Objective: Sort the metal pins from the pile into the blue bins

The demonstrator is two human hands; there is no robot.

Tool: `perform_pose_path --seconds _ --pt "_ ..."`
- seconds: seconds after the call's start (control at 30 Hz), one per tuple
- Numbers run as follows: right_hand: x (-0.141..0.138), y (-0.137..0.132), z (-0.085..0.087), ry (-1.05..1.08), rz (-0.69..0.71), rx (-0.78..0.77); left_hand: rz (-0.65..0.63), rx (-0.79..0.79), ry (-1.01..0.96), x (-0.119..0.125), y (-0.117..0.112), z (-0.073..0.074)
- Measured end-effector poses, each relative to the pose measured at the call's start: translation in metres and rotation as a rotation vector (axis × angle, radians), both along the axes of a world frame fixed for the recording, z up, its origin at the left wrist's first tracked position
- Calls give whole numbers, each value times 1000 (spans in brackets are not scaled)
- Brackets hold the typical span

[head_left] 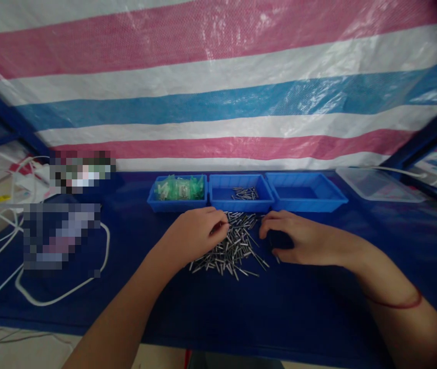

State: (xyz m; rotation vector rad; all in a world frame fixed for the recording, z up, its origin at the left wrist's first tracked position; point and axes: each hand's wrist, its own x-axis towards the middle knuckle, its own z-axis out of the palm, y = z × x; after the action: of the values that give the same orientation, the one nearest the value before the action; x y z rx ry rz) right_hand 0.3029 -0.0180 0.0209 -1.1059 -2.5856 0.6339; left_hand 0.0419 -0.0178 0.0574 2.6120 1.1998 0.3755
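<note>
A loose heap of small metal pins lies on the blue table cover, just in front of three blue trays. My left hand rests on the heap's left edge, fingers curled and pinched together among the pins. My right hand sits at the heap's right edge, fingers bent and closed over something dark that I cannot make out. The left tray holds greenish plastic parts, the middle tray holds a few metal pins, and the right tray looks bare inside.
A clear plastic lid or tray lies at the back right. A white cable loops across the table's left side beside blurred-out items. A striped pink, white and blue tarp hangs behind the trays.
</note>
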Motion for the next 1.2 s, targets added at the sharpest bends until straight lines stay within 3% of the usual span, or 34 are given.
perform_pose_path --seconds 0.23,0.53,0.7,0.83,0.97,1.2 --pt "-11 9 -3 -68 -24 -81 -346 -30 37 21 -18 -16" --pt "2 7 -4 -46 -94 -214 -353 199 158 32 -29 -41" --pt "-11 8 -7 -17 -132 -187 -294 210 78 35 -31 -36" --pt "-22 8 -5 9 -138 -118 -197 71 -228 37 -28 -28" --pt "-26 5 -1 102 -154 4 -26 26 -516 36 -22 -29" --pt "-39 -8 9 397 -100 -58 117 16 -766 33 -15 -32"
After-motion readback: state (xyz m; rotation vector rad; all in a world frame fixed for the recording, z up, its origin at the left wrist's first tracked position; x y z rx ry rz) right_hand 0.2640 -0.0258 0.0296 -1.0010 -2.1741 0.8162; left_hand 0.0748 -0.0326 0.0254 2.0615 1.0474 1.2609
